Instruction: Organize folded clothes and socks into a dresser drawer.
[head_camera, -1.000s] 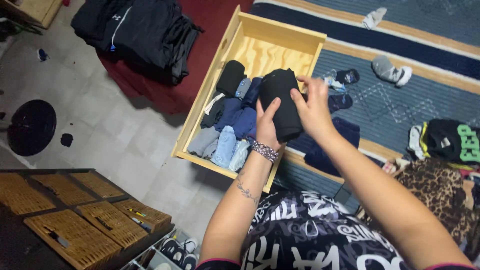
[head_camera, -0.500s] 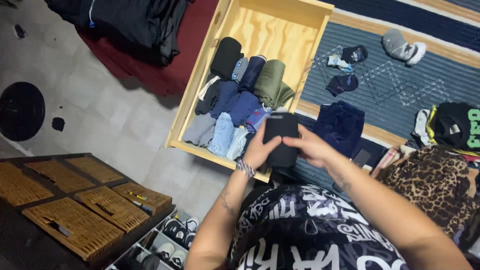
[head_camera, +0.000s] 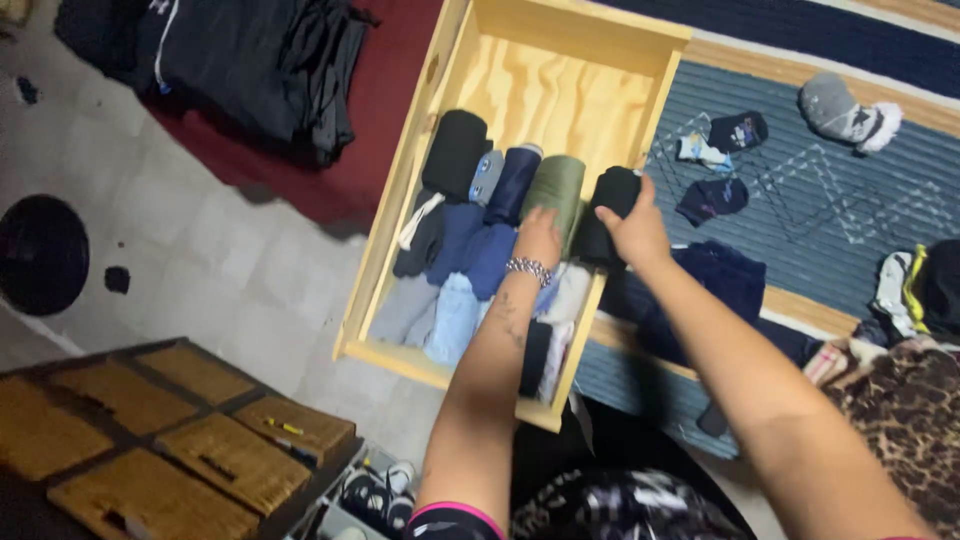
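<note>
Black rolled garment (head_camera: 612, 215) pinched in right hand's (head_camera: 634, 232) grip; left hand (head_camera: 538, 238) flat; one wooden drawer (head_camera: 575, 30).

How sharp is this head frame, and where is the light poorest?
Head view: motion blur softens everything, most on the wicker baskets and leopard-print fabric; the wooden drawer is lit brightest; the dark clothes pile loses detail; both hands, left hand and right hand, stay readable.

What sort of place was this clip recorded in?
Most likely a bedroom floor at home: a pale wooden drawer packed with rolled clothes sits beside a blue striped rug strewn with loose socks, near a shoe rack and brown wicker baskets.
</note>
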